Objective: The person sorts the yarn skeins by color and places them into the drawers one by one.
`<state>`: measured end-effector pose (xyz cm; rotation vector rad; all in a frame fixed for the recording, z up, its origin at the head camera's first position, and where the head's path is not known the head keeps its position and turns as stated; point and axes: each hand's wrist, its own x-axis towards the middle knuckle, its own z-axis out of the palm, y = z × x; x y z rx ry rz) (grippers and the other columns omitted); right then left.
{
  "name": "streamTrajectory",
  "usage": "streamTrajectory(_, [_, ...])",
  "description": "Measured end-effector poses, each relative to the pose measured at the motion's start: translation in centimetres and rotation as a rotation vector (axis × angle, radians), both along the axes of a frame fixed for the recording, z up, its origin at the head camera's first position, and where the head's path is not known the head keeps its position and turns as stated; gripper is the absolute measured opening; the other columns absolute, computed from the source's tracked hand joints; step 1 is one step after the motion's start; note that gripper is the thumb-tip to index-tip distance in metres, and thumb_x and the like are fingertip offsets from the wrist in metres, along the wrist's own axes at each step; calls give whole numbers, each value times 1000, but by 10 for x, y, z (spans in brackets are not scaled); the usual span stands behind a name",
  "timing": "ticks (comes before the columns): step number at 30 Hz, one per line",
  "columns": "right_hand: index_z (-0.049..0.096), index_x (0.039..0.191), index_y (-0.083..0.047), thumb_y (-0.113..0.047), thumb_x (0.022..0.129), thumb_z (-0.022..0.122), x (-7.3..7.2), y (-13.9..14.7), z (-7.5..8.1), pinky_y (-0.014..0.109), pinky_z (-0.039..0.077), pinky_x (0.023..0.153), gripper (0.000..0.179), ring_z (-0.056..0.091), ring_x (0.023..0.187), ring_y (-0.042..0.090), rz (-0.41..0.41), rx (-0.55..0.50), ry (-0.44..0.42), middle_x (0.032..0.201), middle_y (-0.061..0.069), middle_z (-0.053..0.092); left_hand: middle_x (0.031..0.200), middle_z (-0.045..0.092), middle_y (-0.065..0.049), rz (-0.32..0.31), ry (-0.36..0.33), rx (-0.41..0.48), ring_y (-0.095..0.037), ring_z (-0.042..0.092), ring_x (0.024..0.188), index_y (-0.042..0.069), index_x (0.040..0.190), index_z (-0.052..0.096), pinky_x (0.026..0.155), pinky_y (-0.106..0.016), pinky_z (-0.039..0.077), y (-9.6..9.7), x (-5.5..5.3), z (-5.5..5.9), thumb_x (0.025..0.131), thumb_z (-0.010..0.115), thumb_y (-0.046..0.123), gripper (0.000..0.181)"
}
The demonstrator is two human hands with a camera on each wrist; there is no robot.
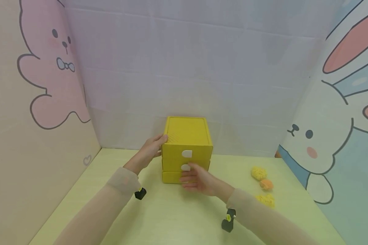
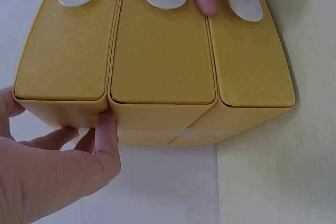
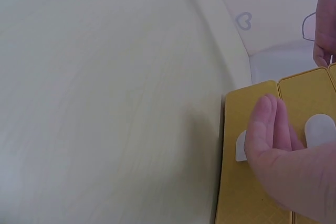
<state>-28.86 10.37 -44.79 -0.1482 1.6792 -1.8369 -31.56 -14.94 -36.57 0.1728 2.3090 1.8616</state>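
Note:
A yellow three-tier drawer box (image 1: 187,131) stands near the back wall, its drawers bearing white rounded tabs. My left hand (image 1: 148,151) holds its upper left edge, one digit over the top and others bent against the side. In the left wrist view the left hand (image 2: 58,171) touches the side beside the seam under the top tier. Before the lower tiers is my right hand (image 1: 202,180), its fingers extended beside the middle white tab (image 1: 185,167). The right wrist view has the right hand (image 3: 283,161) partly covering the lowest tab (image 3: 241,146); whether it touches the front I cannot tell.
To the right on the pale table (image 1: 159,221) lie a yellow fluffy piece (image 1: 259,173), an orange one (image 1: 266,184) and another yellow one (image 1: 266,200), partly behind the right sleeve. A pale back wall (image 1: 196,68) and cartoon-printed side walls enclose the table.

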Motion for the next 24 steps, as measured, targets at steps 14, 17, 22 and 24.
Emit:
streamTrajectory(14, [50,149,10,-51,111,46,-4,-9,-8,41,54,110,72,55,139,42,-39,-46,-19,149,25,58,173,29,-16,-2,3,11,-42,32,157,11,171,19,126,-60,31,1,0,-1,114,45,49,73])
streamTrajectory(17, [51,149,10,-49,111,48,-4,-10,-11,39,55,108,70,56,138,40,-60,-67,-16,148,24,59,173,29,-16,-1,3,13,-42,32,157,11,171,20,126,-60,32,0,1,0,114,45,49,73])
streamTrajectory(22, [54,147,9,-49,109,51,-2,-13,-14,35,57,104,69,62,130,35,-108,-88,-18,143,22,62,173,30,-17,-4,9,11,-43,32,156,10,171,20,126,-60,31,0,1,0,114,45,49,74])
streamTrajectory(24, [55,145,9,-48,108,52,-1,-14,-15,35,57,104,68,63,128,34,-125,-88,-21,141,22,63,173,29,-17,-8,9,10,-43,31,157,10,171,19,126,-60,31,1,0,0,114,45,49,74])
